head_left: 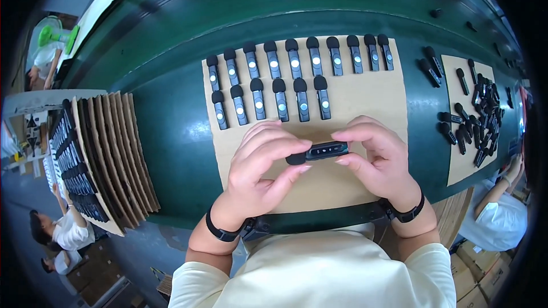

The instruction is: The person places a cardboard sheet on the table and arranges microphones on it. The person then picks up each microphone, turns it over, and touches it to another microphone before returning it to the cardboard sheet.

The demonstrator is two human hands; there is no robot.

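Between both hands, above a brown cardboard sheet [365,96], is a small black wireless microphone [326,150] with a foam windscreen at one end. It lies nearly level, its row of metal contacts facing up. The thumb and fingers of my left hand [264,162] pinch the foam end. My right hand [377,151] grips the opposite end between thumb and forefinger. Beyond my hands, similar microphones stand out in two rows on the cardboard, foam ends away from me, each with a bright round spot; one is a microphone [322,98] at the right of the nearer row.
A dark green table [171,131] carries the work. To the right, a loose heap of microphones [484,115] covers another cardboard sheet [456,165]. At left stands a stack of cardboard layers [123,154] with microphones. Other people [69,229] are at both sides; a green fan [54,34] is far left.
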